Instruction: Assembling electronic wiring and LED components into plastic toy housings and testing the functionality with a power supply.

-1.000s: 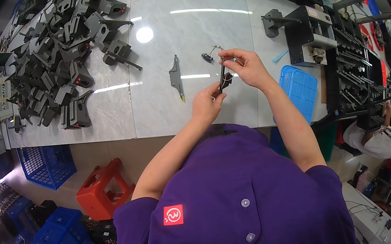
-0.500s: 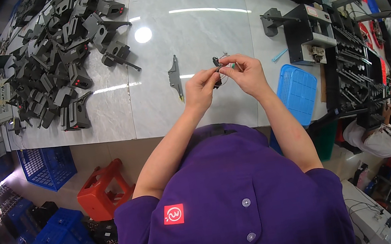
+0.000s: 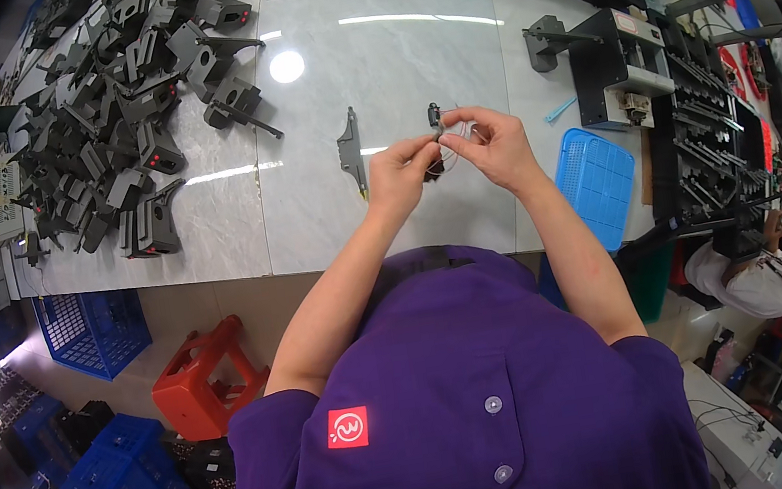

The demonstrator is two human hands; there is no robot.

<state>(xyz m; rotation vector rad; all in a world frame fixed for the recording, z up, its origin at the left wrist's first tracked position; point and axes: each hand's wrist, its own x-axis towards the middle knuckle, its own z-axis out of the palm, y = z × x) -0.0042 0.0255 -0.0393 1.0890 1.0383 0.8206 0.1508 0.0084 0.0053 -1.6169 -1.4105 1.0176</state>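
Note:
Over the front part of the table, my left hand [image 3: 400,176] and my right hand [image 3: 496,150] meet, thumbs and fingertips pinched close together. Between them is a small black part with thin wires [image 3: 435,116]; its dark upper end sticks up past my fingers. Pale wire loops hang by my right fingers, and a dark piece shows under my left fingertips. The exact kind of the part is too small to make out. To the left of my hands, a flat, narrow dark grey bracket [image 3: 351,154] lies on the table, apart from them.
A big heap of dark grey plastic housings [image 3: 120,123] covers the table's left. On the right are a shallow blue basket [image 3: 597,188], a light blue tool [image 3: 560,110], a black box-shaped device [image 3: 616,69] and racks of black parts. A red stool [image 3: 204,379] stands below the table edge.
My right fingers have drawn slightly down and together, so the black end of the part shows more plainly above them. The bracket and heap have not moved.

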